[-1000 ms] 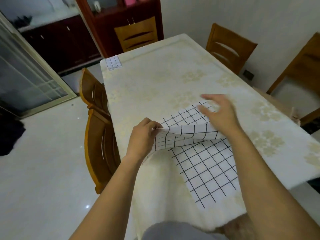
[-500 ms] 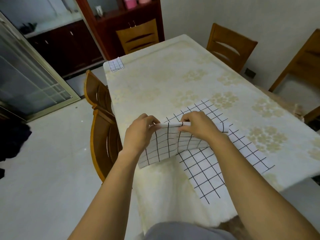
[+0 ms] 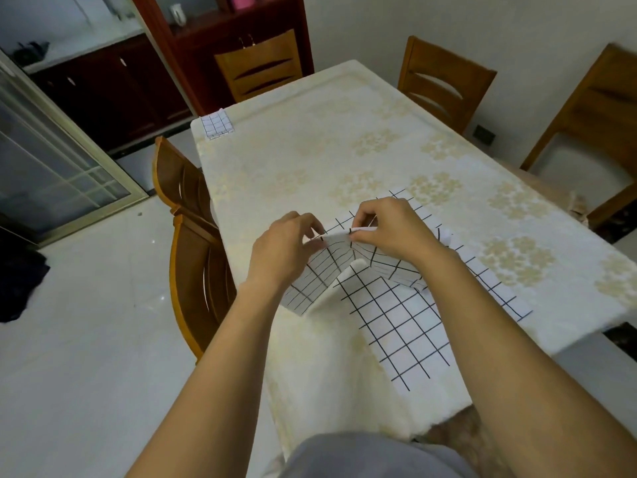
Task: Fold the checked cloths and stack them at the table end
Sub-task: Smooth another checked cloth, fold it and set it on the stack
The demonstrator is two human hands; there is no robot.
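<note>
A white checked cloth (image 3: 396, 315) lies at the near end of the table (image 3: 344, 139), partly hanging over the front edge. Its left part is lifted and folded over. My left hand (image 3: 286, 246) pinches the raised fold edge at the left. Close beside it, my right hand (image 3: 389, 229) pinches the same edge. The cloth sags and bunches below both hands. A small folded checked cloth (image 3: 216, 124) rests at the table's far left corner.
The table has a cream flowered cover. Wooden chairs stand at the left side (image 3: 193, 250), the far end (image 3: 262, 67) and the right side (image 3: 444, 81). A dark cabinet (image 3: 103, 88) and a glass door stand at the back left.
My right hand came back from the cloth's far side and took hold of the raised edge next to my left hand. The fold has been lifted and now bunches between the hands.
</note>
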